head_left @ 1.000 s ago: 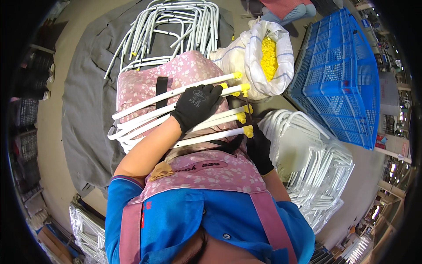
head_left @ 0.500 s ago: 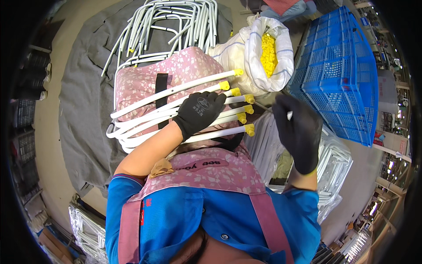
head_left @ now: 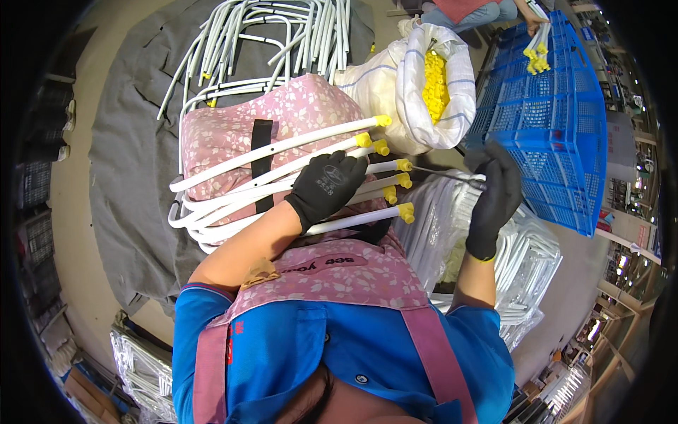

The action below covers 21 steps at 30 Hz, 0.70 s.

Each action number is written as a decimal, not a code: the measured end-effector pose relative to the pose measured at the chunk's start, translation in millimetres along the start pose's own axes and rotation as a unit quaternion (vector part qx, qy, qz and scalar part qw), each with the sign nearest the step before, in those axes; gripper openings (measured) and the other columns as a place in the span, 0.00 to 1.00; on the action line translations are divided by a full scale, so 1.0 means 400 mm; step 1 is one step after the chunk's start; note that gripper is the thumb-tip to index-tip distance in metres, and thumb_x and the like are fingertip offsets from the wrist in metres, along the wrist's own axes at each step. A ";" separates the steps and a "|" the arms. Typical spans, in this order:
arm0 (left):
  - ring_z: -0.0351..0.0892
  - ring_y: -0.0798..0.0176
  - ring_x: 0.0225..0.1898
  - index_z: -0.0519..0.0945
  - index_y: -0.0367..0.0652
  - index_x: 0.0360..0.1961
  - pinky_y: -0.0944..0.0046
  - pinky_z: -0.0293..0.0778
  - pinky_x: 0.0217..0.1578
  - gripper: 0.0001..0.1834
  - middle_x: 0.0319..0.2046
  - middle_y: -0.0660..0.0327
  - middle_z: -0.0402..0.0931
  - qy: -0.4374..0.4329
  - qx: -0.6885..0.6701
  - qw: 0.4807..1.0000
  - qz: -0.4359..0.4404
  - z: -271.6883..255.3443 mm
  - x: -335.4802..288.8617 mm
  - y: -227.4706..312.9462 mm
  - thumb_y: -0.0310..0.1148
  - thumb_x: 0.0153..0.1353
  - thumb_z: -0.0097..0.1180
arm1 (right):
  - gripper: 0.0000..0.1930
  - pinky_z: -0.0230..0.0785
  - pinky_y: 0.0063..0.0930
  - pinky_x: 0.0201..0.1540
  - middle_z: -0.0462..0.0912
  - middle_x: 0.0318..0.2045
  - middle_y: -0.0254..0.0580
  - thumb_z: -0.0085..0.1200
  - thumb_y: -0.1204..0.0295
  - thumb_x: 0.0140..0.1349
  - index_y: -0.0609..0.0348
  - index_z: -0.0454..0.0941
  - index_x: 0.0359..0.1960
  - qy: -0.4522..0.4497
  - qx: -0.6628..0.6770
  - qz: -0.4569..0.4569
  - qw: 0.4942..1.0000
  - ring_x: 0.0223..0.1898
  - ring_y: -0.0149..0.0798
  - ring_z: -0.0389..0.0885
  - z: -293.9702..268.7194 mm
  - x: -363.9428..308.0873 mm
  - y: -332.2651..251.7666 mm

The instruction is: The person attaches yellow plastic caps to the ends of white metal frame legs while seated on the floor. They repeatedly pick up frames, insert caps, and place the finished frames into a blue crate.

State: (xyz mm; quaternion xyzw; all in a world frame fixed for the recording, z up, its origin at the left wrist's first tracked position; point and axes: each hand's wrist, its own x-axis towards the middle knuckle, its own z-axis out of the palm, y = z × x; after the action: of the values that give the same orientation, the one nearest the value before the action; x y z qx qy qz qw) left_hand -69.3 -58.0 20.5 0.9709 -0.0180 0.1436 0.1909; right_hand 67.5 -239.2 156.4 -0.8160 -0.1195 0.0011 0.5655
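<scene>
Across my lap lies a bundle of bent white tubes (head_left: 275,150), with yellow end caps (head_left: 404,165) on their right ends. My left hand (head_left: 328,185), in a black glove, is closed over the tubes in the middle of the bundle. Off to the right, my right hand (head_left: 496,191), also gloved in black, has its fingers curled round a thin dark rod (head_left: 448,174). The rod runs left from that hand, and its tip meets one of the capped tube ends. Its rear part is hidden in the glove. Under the tubes is the pink floral apron (head_left: 311,106) with a black strap.
An open white sack (head_left: 462,88) of yellow caps (head_left: 436,88) stands ahead. Blue plastic crates (head_left: 540,134) are at the right; above them another person's hand (head_left: 534,25) holds capped tubes. More white frames (head_left: 275,35) lie on grey cloth (head_left: 134,141). Plastic-wrapped tubes (head_left: 526,261) lie beside my right forearm.
My right hand has moved up and slightly right, and the rod now shows clearly against a tube end. Another person's hand with capped tubes has come in above the crates.
</scene>
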 end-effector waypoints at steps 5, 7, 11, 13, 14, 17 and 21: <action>0.79 0.56 0.36 0.75 0.44 0.49 0.55 0.72 0.31 0.16 0.33 0.60 0.78 0.005 -0.003 1.000 0.020 0.003 0.001 -0.009 0.38 0.63 0.52 | 0.13 0.76 0.29 0.39 0.84 0.38 0.51 0.43 0.79 0.67 0.69 0.79 0.48 -0.278 0.024 -0.250 0.927 0.34 0.42 0.85 -0.006 -0.057 0.081; 0.79 0.56 0.36 0.76 0.44 0.50 0.56 0.73 0.32 0.16 0.32 0.60 0.78 0.000 -0.015 1.000 0.020 0.010 0.011 -0.015 0.37 0.63 0.52 | 0.13 0.77 0.34 0.44 0.84 0.37 0.50 0.43 0.78 0.68 0.70 0.78 0.47 -0.182 0.017 -0.167 0.969 0.37 0.41 0.85 -0.006 -0.044 0.093; 0.79 0.56 0.36 0.78 0.43 0.47 0.57 0.74 0.33 0.14 0.33 0.58 0.79 -0.016 -0.004 1.000 -0.008 0.016 0.022 -0.009 0.37 0.62 0.54 | 0.12 0.75 0.31 0.45 0.85 0.37 0.49 0.43 0.78 0.67 0.72 0.79 0.44 -0.183 0.084 -0.142 0.969 0.39 0.40 0.84 -0.004 -0.035 0.086; 0.79 0.51 0.34 0.78 0.42 0.44 0.54 0.75 0.33 0.13 0.29 0.55 0.77 0.034 -0.033 0.999 0.005 0.015 0.023 -0.006 0.36 0.60 0.59 | 0.11 0.76 0.30 0.45 0.85 0.35 0.49 0.45 0.78 0.66 0.72 0.79 0.42 -0.205 0.019 -0.336 0.919 0.39 0.40 0.85 -0.002 -0.045 0.089; 0.79 0.51 0.35 0.78 0.41 0.44 0.54 0.75 0.33 0.13 0.30 0.55 0.77 0.021 -0.037 0.999 -0.002 0.013 0.022 -0.004 0.35 0.60 0.59 | 0.11 0.76 0.30 0.44 0.85 0.35 0.50 0.45 0.78 0.66 0.71 0.79 0.43 -0.221 0.059 -0.294 0.928 0.38 0.40 0.85 -0.003 -0.053 0.094; 0.79 0.53 0.36 0.78 0.41 0.45 0.54 0.74 0.33 0.14 0.32 0.55 0.79 0.004 -0.031 1.000 -0.003 0.009 0.023 -0.004 0.36 0.61 0.57 | 0.11 0.76 0.31 0.45 0.85 0.35 0.49 0.44 0.79 0.67 0.70 0.79 0.44 -0.165 0.061 -0.145 0.974 0.38 0.40 0.85 -0.014 -0.044 0.123; 0.79 0.55 0.36 0.79 0.42 0.46 0.55 0.74 0.32 0.15 0.32 0.57 0.79 0.013 -0.027 1.000 -0.004 0.011 0.013 -0.005 0.37 0.61 0.56 | 0.11 0.76 0.29 0.41 0.85 0.33 0.47 0.44 0.79 0.67 0.68 0.79 0.46 -0.178 0.125 -0.141 0.966 0.34 0.37 0.84 0.015 -0.065 0.142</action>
State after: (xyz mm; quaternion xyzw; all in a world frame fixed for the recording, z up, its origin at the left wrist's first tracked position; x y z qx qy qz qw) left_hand -62.8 -57.8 17.4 0.9636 -0.0159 0.1550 0.2174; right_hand 52.6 -257.8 98.5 -0.7006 -0.3314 0.0816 0.6267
